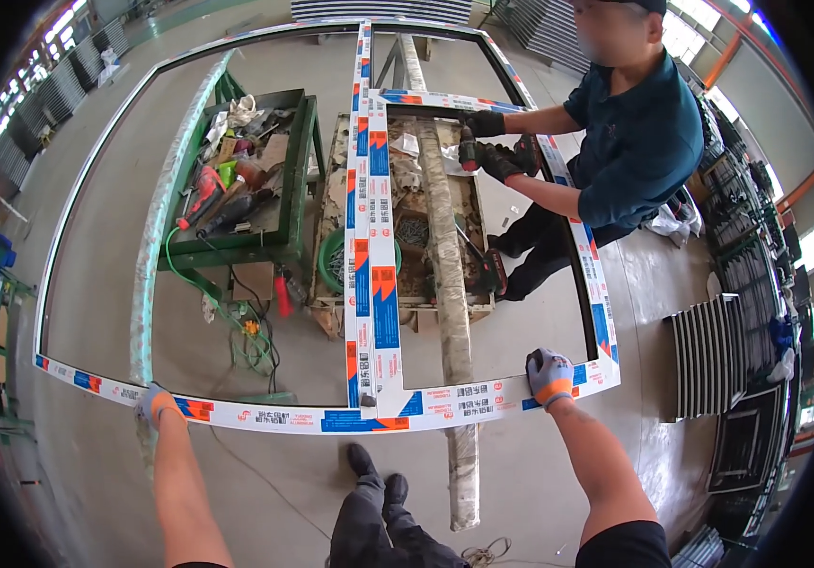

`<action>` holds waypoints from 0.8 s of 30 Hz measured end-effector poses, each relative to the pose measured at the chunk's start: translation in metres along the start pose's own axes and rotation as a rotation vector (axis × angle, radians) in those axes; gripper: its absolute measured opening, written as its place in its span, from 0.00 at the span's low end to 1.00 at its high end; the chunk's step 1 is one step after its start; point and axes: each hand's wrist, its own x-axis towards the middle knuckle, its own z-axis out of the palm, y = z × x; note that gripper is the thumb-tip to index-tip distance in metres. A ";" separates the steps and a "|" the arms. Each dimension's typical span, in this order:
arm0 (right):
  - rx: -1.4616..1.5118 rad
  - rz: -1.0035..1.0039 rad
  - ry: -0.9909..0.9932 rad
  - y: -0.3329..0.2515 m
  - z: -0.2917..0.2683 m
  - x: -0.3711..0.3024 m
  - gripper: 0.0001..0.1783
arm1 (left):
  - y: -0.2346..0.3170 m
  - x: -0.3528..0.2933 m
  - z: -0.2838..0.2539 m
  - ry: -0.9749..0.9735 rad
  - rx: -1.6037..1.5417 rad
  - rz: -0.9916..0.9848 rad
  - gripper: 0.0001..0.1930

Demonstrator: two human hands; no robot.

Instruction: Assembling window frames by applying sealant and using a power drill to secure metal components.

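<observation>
A large window frame (384,312), wrapped in white, blue and orange printed film, lies flat across two wrapped support bars. My left hand (154,403), in a grey and orange glove, grips its near rail at the left, beside the left support bar (148,284). Near the right front corner, my right hand (551,376) is closed over the same rail, its fingers curled under and partly hidden. The other support bar (448,256) runs beneath the right-hand section. Across the frame, a co-worker in dark gloves holds a red and black power drill (468,151) at the smaller inner section.
A green tool cart (284,222) with mixed tools stands beneath the left section. Under the middle are a worn workbench (416,305), a green bowl of screws (333,260) and another drill (493,275). Cables (256,341) trail below. Stacked profiles (707,360) stand at the right.
</observation>
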 end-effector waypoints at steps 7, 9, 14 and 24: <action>0.023 -0.030 0.005 -0.002 0.009 0.005 0.11 | -0.035 0.063 0.021 0.081 0.223 0.084 0.27; -0.005 -0.001 0.008 0.011 0.004 -0.002 0.11 | -0.017 0.024 0.031 0.064 0.148 0.037 0.26; 0.003 -0.039 0.001 -0.018 0.010 0.010 0.11 | -0.041 0.061 0.016 -0.006 0.036 -0.002 0.24; 0.006 -0.030 0.044 -0.003 0.010 0.004 0.10 | -0.043 0.066 0.046 0.089 0.339 0.100 0.28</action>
